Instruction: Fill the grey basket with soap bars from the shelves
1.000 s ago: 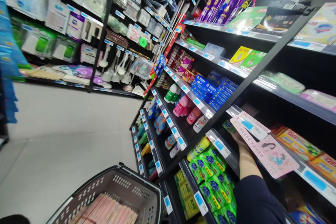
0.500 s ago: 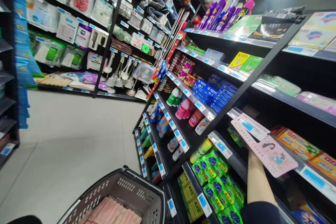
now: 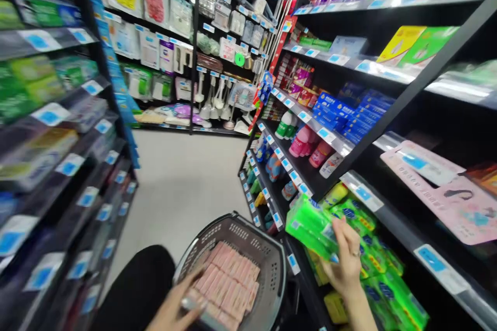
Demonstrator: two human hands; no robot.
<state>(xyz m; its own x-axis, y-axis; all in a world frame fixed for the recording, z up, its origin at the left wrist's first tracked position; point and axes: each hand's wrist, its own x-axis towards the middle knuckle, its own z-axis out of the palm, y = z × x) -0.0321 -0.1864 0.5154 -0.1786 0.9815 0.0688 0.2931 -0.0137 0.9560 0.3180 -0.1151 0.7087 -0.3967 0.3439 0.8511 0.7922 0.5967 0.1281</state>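
Observation:
My right hand (image 3: 345,253) grips a green plastic-wrapped soap pack (image 3: 310,225), holding it tilted in front of the lower right shelf. More packs of the same green soap (image 3: 396,295) lie stacked on that shelf, just beyond my wrist. My left hand (image 3: 180,300) is over the left side of a grey shopping basket (image 3: 266,253), fingers apart at the pink packs inside, slightly blurred. Rows of these narrow pink packs (image 3: 225,284) lie in the basket. Whether the left fingers press on a pack is unclear.
Black shelving (image 3: 116,165) flanks the aisle on the left. A pink cardboard sign (image 3: 446,191) juts from the right shelf above the soap. Pale floor tiles (image 3: 186,181) stretch to a back wall of hanging goods. My dark-clothed knee (image 3: 135,284) is beside the basket.
My right hand has come out from the shelf behind the pink sign and now holds a green soap pack. The left hand has appeared at the basket. The view has turned left.

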